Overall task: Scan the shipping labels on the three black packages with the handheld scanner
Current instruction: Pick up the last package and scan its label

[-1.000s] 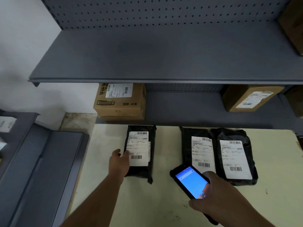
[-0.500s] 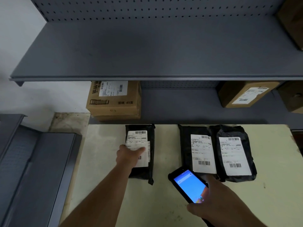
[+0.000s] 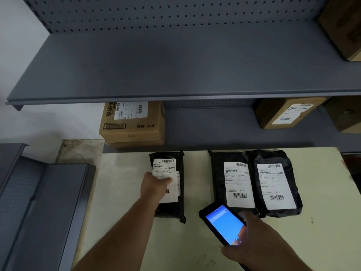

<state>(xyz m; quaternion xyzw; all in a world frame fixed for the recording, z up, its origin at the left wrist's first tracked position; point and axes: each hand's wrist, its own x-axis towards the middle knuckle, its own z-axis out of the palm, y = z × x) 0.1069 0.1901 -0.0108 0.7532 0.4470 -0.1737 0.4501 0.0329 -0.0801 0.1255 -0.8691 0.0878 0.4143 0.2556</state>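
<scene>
Three black packages with white shipping labels lie on the cream table [image 3: 125, 196]. The left package [image 3: 180, 184] sits apart; my left hand [image 3: 155, 187] rests flat on its label, covering the label's lower left. The middle package [image 3: 218, 180] and the right package [image 3: 289, 184] lie side by side, touching, both labels fully showing. My right hand [image 3: 259, 243] grips the handheld scanner [image 3: 222, 223], a black device with a lit blue screen, held just in front of the middle package's near edge.
A grey metal shelf [image 3: 175, 75] overhangs the table's far side. Under it stand cardboard boxes, one at the left [image 3: 132, 128] and one at the right [image 3: 283, 114]. Grey shelving [image 3: 39, 202] borders the table's left edge.
My left hand slid from the left package's side edge onto its label. The scanner stayed near the middle package's near edge. The view tilted slightly.
</scene>
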